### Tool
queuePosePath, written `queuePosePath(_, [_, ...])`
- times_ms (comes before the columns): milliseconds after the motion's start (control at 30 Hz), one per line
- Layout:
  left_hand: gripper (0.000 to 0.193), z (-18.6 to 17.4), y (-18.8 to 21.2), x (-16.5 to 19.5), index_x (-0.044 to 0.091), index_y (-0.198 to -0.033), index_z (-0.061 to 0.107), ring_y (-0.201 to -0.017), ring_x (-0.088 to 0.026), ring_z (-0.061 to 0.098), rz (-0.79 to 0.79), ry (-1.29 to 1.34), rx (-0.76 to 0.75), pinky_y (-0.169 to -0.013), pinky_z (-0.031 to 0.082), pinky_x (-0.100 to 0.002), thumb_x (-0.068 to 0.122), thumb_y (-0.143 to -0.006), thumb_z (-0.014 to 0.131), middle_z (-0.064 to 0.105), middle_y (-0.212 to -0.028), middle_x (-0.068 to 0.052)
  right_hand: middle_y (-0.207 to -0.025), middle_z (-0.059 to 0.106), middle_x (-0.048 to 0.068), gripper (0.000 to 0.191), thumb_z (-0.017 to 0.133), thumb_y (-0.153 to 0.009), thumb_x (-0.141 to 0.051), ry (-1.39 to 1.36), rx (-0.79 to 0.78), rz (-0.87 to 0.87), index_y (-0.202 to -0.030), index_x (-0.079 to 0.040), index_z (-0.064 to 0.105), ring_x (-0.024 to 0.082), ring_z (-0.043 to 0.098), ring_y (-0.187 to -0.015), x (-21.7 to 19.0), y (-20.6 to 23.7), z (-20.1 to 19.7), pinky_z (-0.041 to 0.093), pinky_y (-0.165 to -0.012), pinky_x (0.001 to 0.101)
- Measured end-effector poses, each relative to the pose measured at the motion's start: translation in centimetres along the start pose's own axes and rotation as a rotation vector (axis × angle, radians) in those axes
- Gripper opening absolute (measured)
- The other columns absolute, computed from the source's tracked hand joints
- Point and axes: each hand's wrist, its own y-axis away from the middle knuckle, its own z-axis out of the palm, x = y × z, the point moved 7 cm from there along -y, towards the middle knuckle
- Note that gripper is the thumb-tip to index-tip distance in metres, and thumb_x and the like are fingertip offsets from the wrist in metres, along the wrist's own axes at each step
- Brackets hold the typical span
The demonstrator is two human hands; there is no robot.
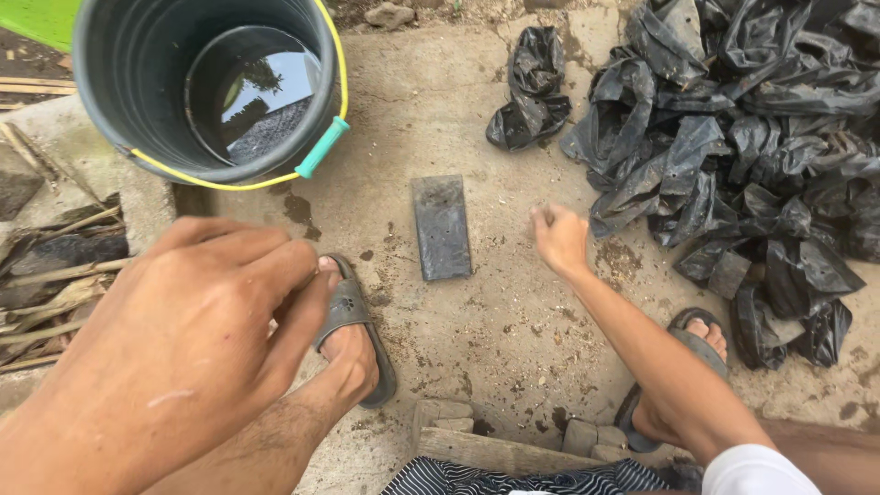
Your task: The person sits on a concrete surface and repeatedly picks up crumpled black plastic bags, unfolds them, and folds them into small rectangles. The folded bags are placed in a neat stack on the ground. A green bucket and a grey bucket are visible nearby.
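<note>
Reaching out over the concrete floor [513, 302], your right hand [559, 240] is hovering with its grip curled loosely, fingertips drawn together; whether a scrap of plastic is pinched in them you cannot tell at this size. It is sitting between two things: the flat dark plastic bag [441, 226], pressed out into a neat rectangle just to its left, and the big heap of crumpled black bags [733, 137] near its right. One more crumpled bag [529, 92] is lying apart from the heap, farther out from you.

Your left hand [183, 339] is hanging close to the camera, grip empty and fingers gently bent, over your left foot in its grey sandal [353, 325]. Your right foot is resting in a matching sandal [692, 344] under your right forearm.

Beyond your left hand a dark bucket [137, 82] with a yellow wire handle and a green grip piece is standing on the floor, holding a little dark water at the bottom. Sticks and debris [55, 284] are lying at the far left, and some stone blocks [513, 440] are sitting between your feet.

As a judgement, you are working through the bags one at a time, with one flattened and the heap waiting. The next move is calling for a clean pinch on a single crumpled bag's edge, so only one is coming free.
</note>
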Motion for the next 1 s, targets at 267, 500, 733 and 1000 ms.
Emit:
queuePosePath(267, [0.025, 4.9, 2.2, -4.8, 0.023, -0.096, 0.071, -0.091, -0.021, 0.075, -0.206, -0.169, -0.281, -0.117, 0.042, -0.047, 0.043, -0.081, 0.073, 0.073, -0.081, 0.003, -0.081, 0.078, 0.014, 0.018, 0.073, -0.096, -0.025, -0.054, 0.032, 0.098, -0.104, -0.009, 0.074, 0.021, 0.074, -0.071, 0.6, 1.4, -0.1, 0.057, -0.072, 0.0368])
queuePosePath(500, [0.022, 3.3, 2.3, -3.5, 0.017, -0.097, 0.075, -0.093, -0.027, 0.073, -0.058, -0.186, 0.011, -0.090, 0.050, -0.041, 0.019, -0.077, 0.066, 0.074, -0.087, -0.002, -0.119, 0.053, 0.023, 0.053, 0.082, -0.087, -0.025, -0.225, 0.541, 0.328, -0.118, 0.003, 0.049, 0.029, 0.058, -0.104, 4.0, 3.5, -2.2, 0.051, -0.088, 0.0402])
queuePosePath(733, [0.017, 4.8, 2.5, -5.0, 0.029, -0.093, 0.072, -0.094, -0.013, 0.075, -0.266, -0.227, -0.397, -0.110, 0.052, -0.031, 0.044, -0.088, 0.068, 0.065, -0.082, 0.008, -0.122, 0.049, 0.018, 0.080, 0.094, -0.074, -0.032, -0.406, 0.673, 0.612, -0.124, 0.000, 0.040, 0.027, 0.051, -0.112, 8.1, 2.6, -7.4, 0.042, -0.099, 0.0419])
queuePosePath(1000, [0.024, 0.4, -0.6, 0.4, 0.017, -0.107, 0.071, -0.091, -0.022, 0.073, -0.073, -0.052, -0.113, -0.086, 0.052, -0.040, 0.014, -0.083, 0.066, 0.074, -0.096, 0.002, -0.098, 0.078, 0.010, 0.027, 0.077, -0.083, -0.008, -0.550, 0.552, 0.355, -0.109, -0.003, 0.073, 0.015, 0.069, -0.087, 6.0, 2.6, -12.4, 0.054, -0.078, 0.0284])
